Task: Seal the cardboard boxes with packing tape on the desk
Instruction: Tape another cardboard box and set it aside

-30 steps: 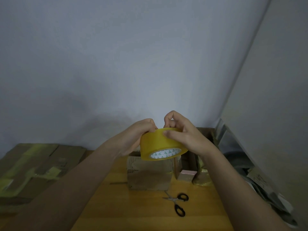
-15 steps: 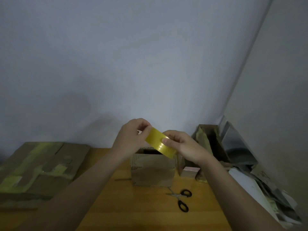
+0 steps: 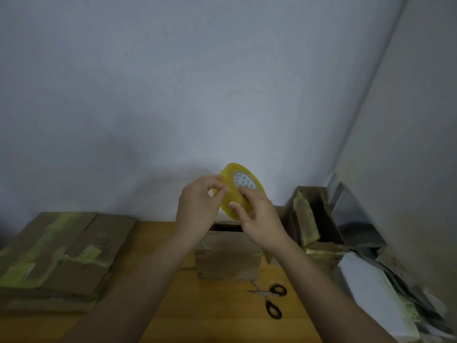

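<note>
Both hands hold the tape roll [image 3: 238, 191] up above the small open box [image 3: 228, 256] on the counter [image 3: 222, 315]. The right hand [image 3: 257, 216] clamps the roll; the left hand [image 3: 200, 206] pinches at its edge, probably hunting the loose end. Best to steady the roll and peel slowly, straight.

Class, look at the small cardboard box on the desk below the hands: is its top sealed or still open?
Open. The small cardboard box shows a dark gap along its top at the back, with no tape across it; the tape roll is held above.
</note>
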`<action>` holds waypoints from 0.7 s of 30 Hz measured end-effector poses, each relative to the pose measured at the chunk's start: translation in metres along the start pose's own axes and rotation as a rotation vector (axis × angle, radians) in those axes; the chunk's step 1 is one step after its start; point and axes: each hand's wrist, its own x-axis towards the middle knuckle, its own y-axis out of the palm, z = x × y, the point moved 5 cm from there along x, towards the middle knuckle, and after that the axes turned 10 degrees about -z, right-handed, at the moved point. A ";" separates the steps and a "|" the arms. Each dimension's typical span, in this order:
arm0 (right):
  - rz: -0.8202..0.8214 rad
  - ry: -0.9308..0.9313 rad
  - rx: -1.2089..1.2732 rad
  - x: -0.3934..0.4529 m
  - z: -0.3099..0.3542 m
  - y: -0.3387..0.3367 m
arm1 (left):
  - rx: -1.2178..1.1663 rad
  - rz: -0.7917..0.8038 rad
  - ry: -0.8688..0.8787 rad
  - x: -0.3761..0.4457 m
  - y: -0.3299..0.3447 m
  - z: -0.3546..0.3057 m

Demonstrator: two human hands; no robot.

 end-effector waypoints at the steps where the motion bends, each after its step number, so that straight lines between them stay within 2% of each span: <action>1: -0.010 -0.010 -0.030 0.000 -0.001 -0.001 | -0.016 -0.003 -0.014 0.001 0.001 0.001; 5: -0.045 -0.060 -0.113 0.002 0.000 -0.004 | -0.040 -0.021 -0.053 0.004 0.004 0.001; 10: -0.063 -0.065 -0.169 0.003 -0.001 -0.006 | 0.038 -0.033 0.001 0.007 0.006 -0.005; 16: -0.137 0.097 0.092 0.000 -0.016 -0.012 | 0.175 0.106 0.032 0.021 0.016 -0.017; 21: -0.243 0.173 0.212 -0.004 -0.020 -0.018 | 0.134 0.213 -0.066 0.032 0.023 -0.022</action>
